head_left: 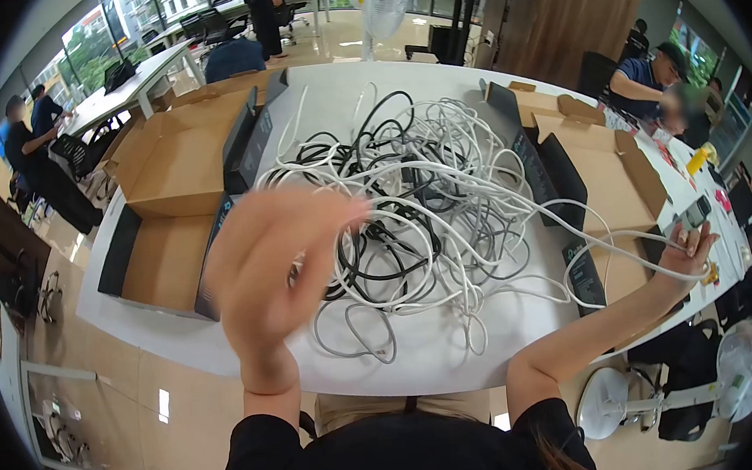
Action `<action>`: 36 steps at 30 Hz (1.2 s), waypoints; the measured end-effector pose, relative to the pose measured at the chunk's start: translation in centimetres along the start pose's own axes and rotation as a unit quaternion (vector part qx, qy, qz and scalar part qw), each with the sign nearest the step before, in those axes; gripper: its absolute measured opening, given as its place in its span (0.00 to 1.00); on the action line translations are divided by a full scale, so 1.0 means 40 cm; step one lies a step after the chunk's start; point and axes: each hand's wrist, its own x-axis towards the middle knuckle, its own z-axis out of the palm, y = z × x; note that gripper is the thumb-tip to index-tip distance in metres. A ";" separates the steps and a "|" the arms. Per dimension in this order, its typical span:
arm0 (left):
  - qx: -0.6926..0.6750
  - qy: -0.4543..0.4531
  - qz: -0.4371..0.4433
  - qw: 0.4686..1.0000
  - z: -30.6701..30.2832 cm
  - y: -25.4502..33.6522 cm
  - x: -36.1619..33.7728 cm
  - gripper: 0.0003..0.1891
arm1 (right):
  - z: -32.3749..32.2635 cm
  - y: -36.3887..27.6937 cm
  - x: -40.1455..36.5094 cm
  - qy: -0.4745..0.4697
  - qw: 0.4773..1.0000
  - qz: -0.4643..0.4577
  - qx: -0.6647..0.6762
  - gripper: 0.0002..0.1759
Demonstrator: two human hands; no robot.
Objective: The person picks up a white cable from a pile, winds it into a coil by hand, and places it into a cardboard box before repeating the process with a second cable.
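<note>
A large tangle of white, grey and black cables point(440, 155) lies in the middle of the white table point(181, 339). My right hand point(692, 250) is stretched far out to the right, its fingers curled around a white cable point(610, 239). That cable runs back from the hand to the pile, with slack loops hanging beside it. Close to the camera, my left hand point(280, 251) is raised in front of the pile's left side. Motion blurs its fingers, which look bent, and whether anything is between them cannot be made out.
Open cardboard boxes stand left point(161, 252) and right point(600, 169) of the pile. A white fan point(384, 4) stands behind the table, another fan point(747, 365) at lower right. One person point(647, 81) sits at the right; other people point(34, 156) stand at far left.
</note>
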 end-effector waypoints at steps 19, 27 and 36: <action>-0.209 -0.102 -0.253 0.939 0.146 -0.340 -0.007 0.07 | -0.054 -0.034 -0.028 0.095 0.984 -0.141 -0.053 0.16; -0.242 -0.242 -0.258 0.903 0.092 -0.214 0.013 0.08 | 0.227 0.069 -0.062 0.109 0.910 -0.088 -0.389 0.25; -0.200 -0.501 -0.074 0.839 0.202 -0.192 -0.018 0.11 | 0.237 0.091 -0.067 -0.018 0.871 -0.012 -0.490 0.24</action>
